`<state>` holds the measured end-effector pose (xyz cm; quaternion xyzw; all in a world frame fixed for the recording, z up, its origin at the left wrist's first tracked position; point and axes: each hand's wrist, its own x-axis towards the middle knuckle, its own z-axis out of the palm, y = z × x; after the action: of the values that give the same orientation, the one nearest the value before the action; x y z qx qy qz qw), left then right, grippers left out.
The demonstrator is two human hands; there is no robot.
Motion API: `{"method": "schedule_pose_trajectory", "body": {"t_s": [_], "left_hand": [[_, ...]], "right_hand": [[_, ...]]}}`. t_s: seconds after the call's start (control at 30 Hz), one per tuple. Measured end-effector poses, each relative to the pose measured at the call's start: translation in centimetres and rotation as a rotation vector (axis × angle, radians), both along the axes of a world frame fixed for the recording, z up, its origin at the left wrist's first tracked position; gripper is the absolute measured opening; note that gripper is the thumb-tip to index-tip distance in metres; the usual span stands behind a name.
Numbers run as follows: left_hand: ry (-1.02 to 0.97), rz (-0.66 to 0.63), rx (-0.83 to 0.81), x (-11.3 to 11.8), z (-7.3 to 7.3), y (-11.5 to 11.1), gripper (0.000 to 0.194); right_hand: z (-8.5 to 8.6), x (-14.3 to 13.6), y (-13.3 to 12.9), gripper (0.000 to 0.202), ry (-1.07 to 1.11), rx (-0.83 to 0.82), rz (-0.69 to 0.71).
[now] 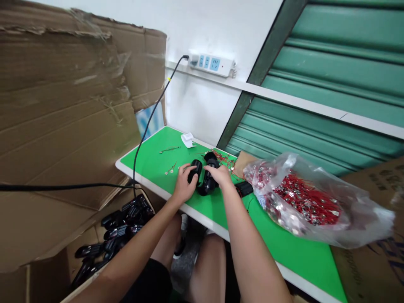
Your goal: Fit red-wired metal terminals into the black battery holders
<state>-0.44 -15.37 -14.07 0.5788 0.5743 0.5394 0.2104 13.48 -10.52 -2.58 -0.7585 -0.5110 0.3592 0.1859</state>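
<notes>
My left hand [185, 181] grips a small glossy black plastic casing [197, 166] by its side, thumb and fingers curled at its edge. Close beside it, my right hand [221, 174] is closed on a larger black plastic casing [207, 184] with a rounded near end. Another dark piece [211, 157] sits just behind that one. Both casings are over the green tabletop [154, 160]; whether they touch it I cannot tell. To the right of my right wrist lies a flat black part [245, 188] with a red wire near it.
Loose wires with small metal ends [172, 169] and a folded white paper [188, 140] lie on the table. A clear bag of red wires [303, 198] covers the right side. Black casings [123, 227] fill a carton at lower left. A black cable [151, 113] hangs from the power strip [212, 63].
</notes>
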Motion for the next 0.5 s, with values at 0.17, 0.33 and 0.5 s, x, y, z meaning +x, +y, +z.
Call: {"method": "schedule_pose_trajectory", "body": {"t_s": [0.17, 0.33, 0.5], "left_hand": [[0.069, -0.069, 0.027, 0.3, 0.4, -0.5, 0.041], [0.228, -0.090, 0.074, 0.2, 0.6, -0.9, 0.071], [0.308, -0.073, 0.073, 0.3, 0.9, -1.4, 0.082]], "right_hand": [[-0.3, 0.0, -1.1, 0.073, -0.068, 0.152, -0.044], [1.5, -0.9, -4.9, 0.086, -0.036, 0.367, -0.025], [1.4, 5.0, -19.8, 0.067, 0.286, 0.460, 0.184]]}}
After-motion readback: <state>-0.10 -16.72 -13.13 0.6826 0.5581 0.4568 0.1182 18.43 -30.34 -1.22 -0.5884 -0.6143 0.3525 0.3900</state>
